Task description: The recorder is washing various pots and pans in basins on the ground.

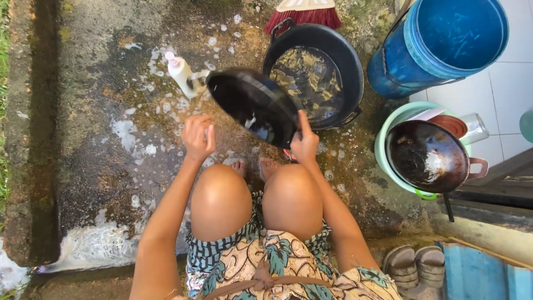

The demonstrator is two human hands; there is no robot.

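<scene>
Head view: person squatting on wet, soapy concrete.
Right hand [304,143]: clamped on the black pan [252,105] at its rim, at the pan's 5 o'clock.
Pan: tilted, long axis running 10 to 4 o'clock, over the ground beside the black basin [355,72].
Left hand [198,136]: loosely curled, off the pan at its 8 o'clock; contents unclear.
Nearer: right hand.

A small white bottle [181,74] stands on the wet ground, up and to the left of the black pan. It has a pale pink cap on top. It is tall and round. There are no signs or screens.
</scene>
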